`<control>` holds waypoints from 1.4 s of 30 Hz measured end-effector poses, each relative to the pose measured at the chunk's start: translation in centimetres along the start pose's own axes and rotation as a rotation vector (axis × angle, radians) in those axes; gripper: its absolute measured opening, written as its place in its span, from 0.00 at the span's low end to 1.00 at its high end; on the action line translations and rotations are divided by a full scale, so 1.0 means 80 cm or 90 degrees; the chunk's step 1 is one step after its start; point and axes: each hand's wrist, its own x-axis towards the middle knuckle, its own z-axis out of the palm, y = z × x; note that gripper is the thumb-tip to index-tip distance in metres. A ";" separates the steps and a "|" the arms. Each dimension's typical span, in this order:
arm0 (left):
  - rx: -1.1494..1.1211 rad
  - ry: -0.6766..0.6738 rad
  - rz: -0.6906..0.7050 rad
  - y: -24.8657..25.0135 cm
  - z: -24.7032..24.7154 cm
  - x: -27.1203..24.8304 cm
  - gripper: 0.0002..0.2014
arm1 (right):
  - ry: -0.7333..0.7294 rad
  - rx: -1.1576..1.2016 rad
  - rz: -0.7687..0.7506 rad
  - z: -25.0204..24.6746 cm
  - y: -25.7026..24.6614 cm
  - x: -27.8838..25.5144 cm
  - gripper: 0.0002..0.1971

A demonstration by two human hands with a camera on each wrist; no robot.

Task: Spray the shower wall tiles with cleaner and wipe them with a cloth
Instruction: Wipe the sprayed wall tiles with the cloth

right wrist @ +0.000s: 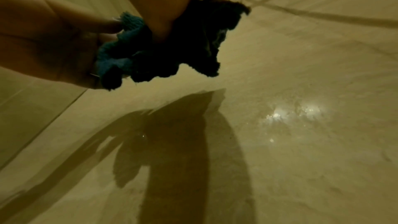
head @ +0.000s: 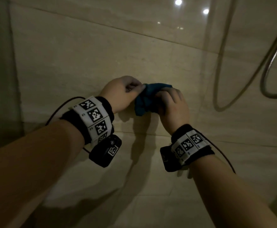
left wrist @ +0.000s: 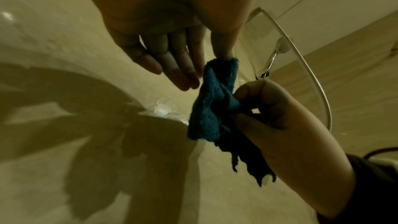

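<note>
Both hands hold one cloth [head: 148, 98], a crumpled dark teal rag bunched between them. The left hand [head: 122, 92] pinches its upper corner between thumb and forefinger; from the left wrist view the thumb tip [left wrist: 224, 52] is tucked into the fold while the other fingers [left wrist: 172, 60] hang loose and nearly straight beside it. The right hand [head: 172, 104] is curled round the cloth's other side, at about 3 o'clock from the left, its thumb and knuckles closed over the bunch so the lower ends of the rag dangle below the fist. The cloth sits just in front of the wall [head: 101, 51], close to it; whether it touches the tile I cannot tell.

Each wrist carries a black band [head: 95, 119] with white coded squares and a small camera, with a thin cable trailing off. Glossy beige tiles fill the view, crossed by dark grout lines, and the hands throw shadows on them at 6 o'clock. Ceiling lights glint off the tiles at 12 to 1 o'clock. A metal shower hose [head: 274, 51] loops down at 2 o'clock, well apart from the hands.
</note>
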 end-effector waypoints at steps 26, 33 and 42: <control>-0.091 -0.180 0.053 0.083 0.099 -0.065 0.12 | -0.278 0.326 0.490 -0.157 0.034 -0.119 0.00; -0.116 -0.208 0.005 0.127 0.150 -0.080 0.14 | -0.264 0.297 0.503 -0.215 0.079 -0.133 0.02; -0.175 -0.241 -0.046 0.188 0.220 -0.111 0.16 | -0.249 0.251 0.545 -0.287 0.128 -0.172 0.02</control>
